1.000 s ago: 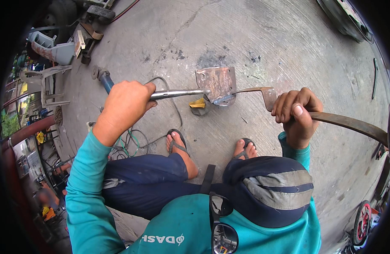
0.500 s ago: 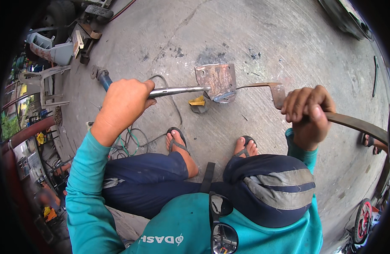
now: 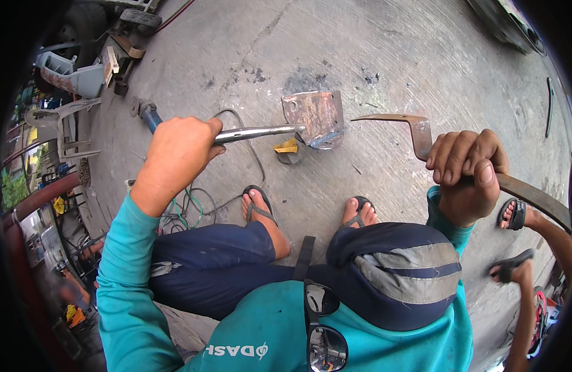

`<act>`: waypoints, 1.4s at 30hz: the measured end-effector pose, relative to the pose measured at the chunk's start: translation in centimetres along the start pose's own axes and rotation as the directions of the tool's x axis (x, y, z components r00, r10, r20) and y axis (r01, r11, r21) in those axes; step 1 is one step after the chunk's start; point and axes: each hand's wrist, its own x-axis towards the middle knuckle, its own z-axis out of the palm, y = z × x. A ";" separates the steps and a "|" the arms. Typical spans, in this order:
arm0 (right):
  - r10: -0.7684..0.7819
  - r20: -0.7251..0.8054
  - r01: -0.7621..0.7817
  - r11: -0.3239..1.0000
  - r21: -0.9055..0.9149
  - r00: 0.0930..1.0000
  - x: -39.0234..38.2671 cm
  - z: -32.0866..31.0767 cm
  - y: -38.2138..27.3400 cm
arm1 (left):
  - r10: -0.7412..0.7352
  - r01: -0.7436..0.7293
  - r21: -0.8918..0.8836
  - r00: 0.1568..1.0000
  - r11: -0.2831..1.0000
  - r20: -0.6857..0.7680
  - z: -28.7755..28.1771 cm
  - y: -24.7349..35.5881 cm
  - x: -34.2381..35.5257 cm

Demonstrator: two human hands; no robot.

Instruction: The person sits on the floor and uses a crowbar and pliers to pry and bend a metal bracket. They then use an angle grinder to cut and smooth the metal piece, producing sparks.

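Observation:
My left hand [image 3: 182, 152] is closed around a silver metal bar [image 3: 258, 131]. The bar's far tip meets the left side of a rusty, curved metal plate [image 3: 314, 115] on the concrete, which has holes near its far corners. Off to the right, my right hand [image 3: 469, 173] grips a long flat steel bar [image 3: 416, 127], bent sharply near its end into a hook. Its thin tip points at the plate, with a gap between them. Beside the plate's near-left corner sits a small dark block with a yellow top [image 3: 287, 150].
An angle grinder [image 3: 151, 116] lies beyond my left hand, its cord coiling near my left foot. A grey plastic chair [image 3: 72, 133] and parts crowd the left. Another person's sandalled feet [image 3: 514, 214] are at the right, and a wheel [image 3: 509, 25] lies far right.
My right hand has moved right with the flat steel bar, and its hooked tip has come away from the plate. Another person's legs have come in at the right. My left hand has barely moved.

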 end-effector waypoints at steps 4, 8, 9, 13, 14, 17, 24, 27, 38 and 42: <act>0.122 -0.021 -0.124 0.976 -0.179 0.992 -0.9 0.2 3.1 | 0.014 -0.014 -0.001 1.000 1.000 -0.010 -0.6 -0.1 0.6; 0.125 -0.036 -0.129 0.978 -0.161 0.991 -0.6 -0.3 2.6 | -0.005 0.005 0.006 1.000 1.000 0.005 -0.5 0.1 0.4; 0.079 -0.001 -0.078 0.988 -0.134 0.997 -0.4 -0.5 2.1 | -0.006 0.006 0.002 1.000 1.000 0.006 -0.4 0.1 0.3; 0.067 0.010 -0.066 0.995 -0.074 0.998 -0.4 0.1 1.3 | 0.005 -0.005 -0.001 1.000 1.000 0.004 -0.1 0.1 0.0; 0.103 -0.006 -0.103 0.991 -0.089 0.995 -0.8 0.1 2.5 | 0.011 -0.011 0.004 1.000 1.000 0.001 -0.2 0.0 0.3; 0.116 -0.010 -0.116 0.983 -0.144 0.993 -0.9 0.5 2.7 | 0.017 -0.017 0.015 1.000 1.000 -0.009 -0.6 -0.1 0.6; 0.004 0.008 -0.004 0.999 0.045 1.000 0.0 0.6 0.0 | -0.001 0.001 0.024 1.000 1.000 0.017 -0.4 0.1 0.2; 0.090 -0.019 -0.090 0.996 -0.023 0.996 -0.9 0.3 1.7 | 0.008 -0.008 0.039 1.000 0.999 0.022 -0.8 0.1 0.6; -0.016 0.012 0.017 1.000 -0.022 1.000 -0.4 -0.4 0.6 | -0.006 0.006 0.022 1.000 1.000 0.018 0.0 -0.1 0.4; 0.117 -0.059 -0.121 0.990 -0.072 0.991 -1.1 0.6 3.1 | 0.005 -0.006 0.059 1.000 0.998 0.017 -0.6 -0.1 0.8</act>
